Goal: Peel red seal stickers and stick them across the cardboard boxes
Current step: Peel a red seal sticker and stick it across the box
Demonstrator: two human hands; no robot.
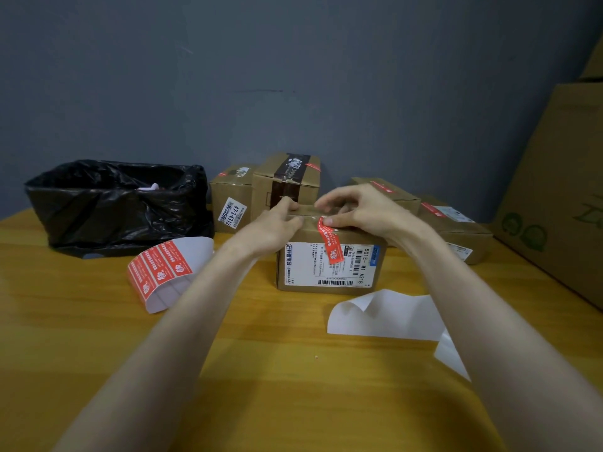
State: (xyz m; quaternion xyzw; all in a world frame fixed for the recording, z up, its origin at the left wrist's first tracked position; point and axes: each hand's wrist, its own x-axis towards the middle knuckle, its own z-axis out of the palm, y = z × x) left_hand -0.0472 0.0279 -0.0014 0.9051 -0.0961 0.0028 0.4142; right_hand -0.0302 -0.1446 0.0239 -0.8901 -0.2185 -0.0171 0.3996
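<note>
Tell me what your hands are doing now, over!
Left hand rests on small brown cardboard box. Right hand pinches red seal sticker hanging over its front edge. Nothing blocking.

Grey-blue wall (293, 60), seemingly wooden yellow tabletop (293, 370).

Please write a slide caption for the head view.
Left hand steadies a cardboard box; right hand pinches a red seal sticker onto it.
</note>
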